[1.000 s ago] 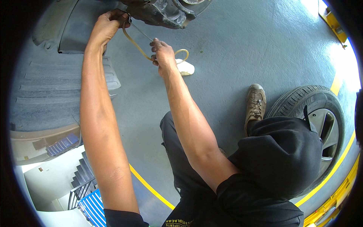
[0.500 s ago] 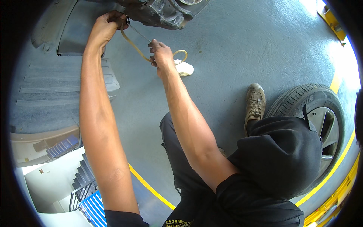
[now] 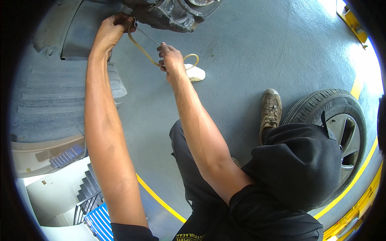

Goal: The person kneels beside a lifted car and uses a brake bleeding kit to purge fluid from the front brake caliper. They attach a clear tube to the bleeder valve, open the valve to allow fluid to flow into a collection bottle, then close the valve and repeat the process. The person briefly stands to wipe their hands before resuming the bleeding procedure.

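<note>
My left hand (image 3: 117, 25) is raised at the upper left, its fingers pinched round the upper end of a yellowish clear hose (image 3: 140, 48), beside a dark, greasy wheel-hub assembly (image 3: 171, 16). A slim metal wrench (image 3: 148, 35) runs from those fingertips down to my right hand (image 3: 172, 59), which is closed on its lower end. Whether the wrench's upper end sits on a fitting is hidden by my left fingers. The hose sags behind my right hand and curls into a loop beyond it, above a rounded white object (image 3: 195, 73), whose kind I cannot make out.
A wheel with its tire (image 3: 327, 105) lies on the grey floor (image 3: 233, 52) at the right. Near it are a brown shoe (image 3: 271, 108) and a bulky black cloth shape (image 3: 297, 160). Grey vehicle panels (image 3: 60, 88) fill the left. Yellow equipment (image 3: 356, 26) stands upper right.
</note>
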Available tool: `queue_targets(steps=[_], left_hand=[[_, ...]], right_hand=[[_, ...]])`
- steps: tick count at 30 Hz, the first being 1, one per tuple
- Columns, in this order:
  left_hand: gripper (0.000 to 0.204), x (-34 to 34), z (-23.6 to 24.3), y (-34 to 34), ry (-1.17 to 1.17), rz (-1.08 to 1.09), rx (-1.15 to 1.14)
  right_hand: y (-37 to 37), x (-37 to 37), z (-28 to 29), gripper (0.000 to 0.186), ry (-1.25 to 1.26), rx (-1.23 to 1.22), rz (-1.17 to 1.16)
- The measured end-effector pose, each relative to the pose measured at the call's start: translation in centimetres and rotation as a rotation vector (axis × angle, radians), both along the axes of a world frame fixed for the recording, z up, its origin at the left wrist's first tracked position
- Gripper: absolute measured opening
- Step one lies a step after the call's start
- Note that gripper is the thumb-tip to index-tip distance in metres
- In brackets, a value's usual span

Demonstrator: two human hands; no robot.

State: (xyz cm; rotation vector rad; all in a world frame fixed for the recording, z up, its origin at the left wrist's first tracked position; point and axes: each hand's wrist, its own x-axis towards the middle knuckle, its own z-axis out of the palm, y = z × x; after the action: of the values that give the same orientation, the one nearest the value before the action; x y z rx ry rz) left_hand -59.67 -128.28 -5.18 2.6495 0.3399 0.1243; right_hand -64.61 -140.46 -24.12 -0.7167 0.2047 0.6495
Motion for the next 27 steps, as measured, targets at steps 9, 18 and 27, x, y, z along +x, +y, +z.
queue_targets(steps=[9, 18, 27], left_hand=[[0.018, -0.2, 0.1, -0.5, -0.004, 0.03, 0.0], [0.018, -0.1, 0.2, -0.3, 0.005, 0.008, -0.025], [0.02, 0.7, 0.2, 1.4, 0.055, -0.026, -0.209]], right_hand=[[0.0, -0.1, 0.1, 0.042, 0.006, -0.019, 0.005], [0.2, 0.2, -0.1, 0.043, 0.023, 0.0, 0.005], [0.8, 0.3, 0.4, 0.041, 0.075, -0.01, -0.131]])
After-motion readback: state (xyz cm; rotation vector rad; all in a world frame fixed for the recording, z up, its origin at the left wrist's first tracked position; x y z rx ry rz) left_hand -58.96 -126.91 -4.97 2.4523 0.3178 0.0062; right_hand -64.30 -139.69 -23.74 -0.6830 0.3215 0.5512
